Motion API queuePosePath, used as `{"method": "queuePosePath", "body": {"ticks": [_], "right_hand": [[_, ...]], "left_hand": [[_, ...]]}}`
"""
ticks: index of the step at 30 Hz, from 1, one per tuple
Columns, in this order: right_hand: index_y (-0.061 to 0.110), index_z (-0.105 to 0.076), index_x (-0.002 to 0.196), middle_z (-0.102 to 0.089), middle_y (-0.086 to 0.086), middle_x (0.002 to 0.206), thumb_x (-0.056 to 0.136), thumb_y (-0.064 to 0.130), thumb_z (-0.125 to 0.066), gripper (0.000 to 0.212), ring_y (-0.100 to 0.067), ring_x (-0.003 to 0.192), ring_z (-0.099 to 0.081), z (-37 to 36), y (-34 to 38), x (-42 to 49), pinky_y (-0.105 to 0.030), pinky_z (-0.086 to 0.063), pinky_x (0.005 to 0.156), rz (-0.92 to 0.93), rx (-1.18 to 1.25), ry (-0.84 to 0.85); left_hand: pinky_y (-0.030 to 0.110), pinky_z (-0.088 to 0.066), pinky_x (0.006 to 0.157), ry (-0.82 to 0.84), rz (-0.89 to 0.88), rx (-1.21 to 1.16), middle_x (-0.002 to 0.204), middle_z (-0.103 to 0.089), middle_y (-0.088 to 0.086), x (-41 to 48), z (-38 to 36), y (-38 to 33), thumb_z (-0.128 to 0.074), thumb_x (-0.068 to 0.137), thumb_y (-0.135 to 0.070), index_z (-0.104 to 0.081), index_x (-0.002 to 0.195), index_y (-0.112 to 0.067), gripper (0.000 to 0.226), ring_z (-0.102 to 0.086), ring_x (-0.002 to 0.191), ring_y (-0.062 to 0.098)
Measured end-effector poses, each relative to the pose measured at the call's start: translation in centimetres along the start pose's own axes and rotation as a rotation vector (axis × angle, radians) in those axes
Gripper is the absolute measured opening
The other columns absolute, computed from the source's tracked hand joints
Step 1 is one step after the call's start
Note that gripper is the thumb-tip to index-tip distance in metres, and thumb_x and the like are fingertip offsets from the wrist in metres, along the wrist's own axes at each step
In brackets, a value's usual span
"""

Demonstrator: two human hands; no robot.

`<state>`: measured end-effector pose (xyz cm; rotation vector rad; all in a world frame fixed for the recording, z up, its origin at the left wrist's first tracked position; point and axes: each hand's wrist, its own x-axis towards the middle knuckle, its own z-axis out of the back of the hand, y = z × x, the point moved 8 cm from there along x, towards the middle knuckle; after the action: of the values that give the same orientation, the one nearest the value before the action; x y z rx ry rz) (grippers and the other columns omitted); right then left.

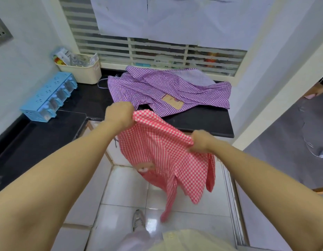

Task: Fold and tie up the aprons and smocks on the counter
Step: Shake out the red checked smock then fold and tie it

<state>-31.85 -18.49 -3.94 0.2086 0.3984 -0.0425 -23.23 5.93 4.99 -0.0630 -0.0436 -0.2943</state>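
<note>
Head | left hand (pixel 119 113), right hand (pixel 200 141) each clutch red checked smock (pixel 162 160) | it hangs below them, seemingly off counter (pixel 202 122)

Both bare arms stretched forward; left hand (pixel 119 115) higher and farther out, right hand (pixel 202 142) lower, each fist clenched on red checked smock (pixel 157 151).

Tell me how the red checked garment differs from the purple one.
Colour: the red garment is red-and-white check, the purple garment purple-and-white.
Place: the red garment hangs in the air in front of the counter; the purple garment lies crumpled on it.
Hold: the left hand and right hand grip the red garment; nothing touches the purple garment.
Both are gingham and unfolded.
</note>
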Motion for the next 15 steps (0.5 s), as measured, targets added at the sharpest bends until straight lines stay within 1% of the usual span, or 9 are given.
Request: {"method": "queuePosePath", "body": {"ticks": [2,3,5,6,8,10,13,14,15], "right_hand": [[0.015,-0.047,0.056,-0.051,-0.002,0.062,0.088,0.033,-0.061,0.039,-0.024,0.06,-0.053,2.2,-2.2,-0.1,-0.029,-0.038,0.055,-0.103,0.13,-0.155],[0.013,-0.047,0.057,-0.052,-0.002,0.063,0.089,0.032,-0.06,0.039,-0.022,0.058,-0.052,2.6,-3.0,-0.2,-0.029,-0.037,0.053,-0.139,0.162,-0.144],[0.008,-0.051,0.064,-0.053,-0.004,0.069,0.087,0.03,-0.066,0.035,-0.023,0.064,-0.053,1.8,-4.2,-0.5,-0.029,-0.039,0.054,-0.174,0.082,0.038],[0.006,-0.053,0.067,-0.054,-0.005,0.07,0.086,0.029,-0.069,0.033,-0.024,0.067,-0.054,1.7,-5.0,-0.7,-0.029,-0.04,0.056,-0.198,0.042,0.082],[0.008,-0.053,0.061,-0.053,-0.005,0.064,0.086,0.03,-0.068,0.036,-0.024,0.063,-0.054,3.4,-6.7,-0.9,-0.029,-0.038,0.053,-0.229,0.103,-0.035],[0.008,-0.055,0.059,-0.055,-0.007,0.062,0.088,0.032,-0.066,0.039,-0.027,0.063,-0.054,5.3,-8.7,-1.0,-0.031,-0.037,0.053,-0.22,0.279,-0.2],[-0.004,-0.069,0.09,-0.067,-0.021,0.091,0.094,0.026,-0.061,0.031,-0.036,0.086,-0.061,6.8,-10.7,-1.3,-0.039,-0.048,0.073,-0.234,0.522,-0.294],[-0.006,-0.068,0.097,-0.067,-0.023,0.099,0.095,0.023,-0.056,0.031,-0.04,0.093,-0.061,7.6,-11.5,-1.3,-0.041,-0.048,0.078,-0.263,0.552,-0.378],[-0.007,-0.066,0.099,-0.066,-0.025,0.101,0.096,0.021,-0.052,0.032,-0.041,0.096,-0.06,8.9,-12.2,-1.1,-0.04,-0.046,0.078,-0.29,0.556,-0.481]], "left_hand": [[0.036,-0.051,0.057,-0.127,0.048,-0.086,0.061,-0.056,0.007,0.6,1.3,0.4,-0.058,0.087,-0.021,-0.059,0.064,-0.008,0.026,-0.056,0.059,0.03],[0.037,-0.052,0.058,-0.141,0.077,-0.114,0.062,-0.057,0.008,0.7,1.2,0.6,-0.058,0.086,-0.019,-0.061,0.066,-0.008,0.023,-0.057,0.06,0.03],[0.041,-0.055,0.063,-0.101,0.133,-0.14,0.065,-0.057,0.008,0.8,0.6,0.8,-0.058,0.088,-0.022,-0.059,0.066,-0.009,0.025,-0.059,0.069,0.031],[0.043,-0.055,0.068,-0.084,0.158,-0.165,0.069,-0.057,0.007,0.9,0.4,0.8,-0.058,0.09,-0.027,-0.058,0.066,-0.01,0.029,-0.058,0.079,0.032],[0.045,-0.048,0.077,-0.127,0.186,-0.222,0.076,-0.053,0.006,1.0,0.9,0.9,-0.057,0.091,-0.034,-0.054,0.065,-0.013,0.033,-0.052,0.094,0.034],[0.044,-0.043,0.08,-0.2,0.172,-0.384,0.076,-0.053,0.005,1.6,1.8,0.7,-0.057,0.089,-0.024,-0.049,0.065,-0.017,0.027,-0.055,0.09,0.037],[0.037,-0.042,0.067,-0.22,0.101,-0.642,0.076,-0.057,0.005,2.4,2.5,-1.0,-0.056,0.088,-0.012,-0.051,0.074,-0.014,0.015,-0.059,0.079,0.033],[0.036,-0.041,0.065,-0.232,0.072,-0.672,0.078,-0.059,0.005,2.6,2.8,-1.8,-0.057,0.09,-0.013,-0.055,0.08,-0.012,0.009,-0.058,0.078,0.03],[0.035,-0.041,0.065,-0.246,0.052,-0.685,0.082,-0.06,0.004,3.2,3.1,-2.6,-0.057,0.091,-0.016,-0.058,0.086,-0.011,0.007,-0.057,0.079,0.027]]}}
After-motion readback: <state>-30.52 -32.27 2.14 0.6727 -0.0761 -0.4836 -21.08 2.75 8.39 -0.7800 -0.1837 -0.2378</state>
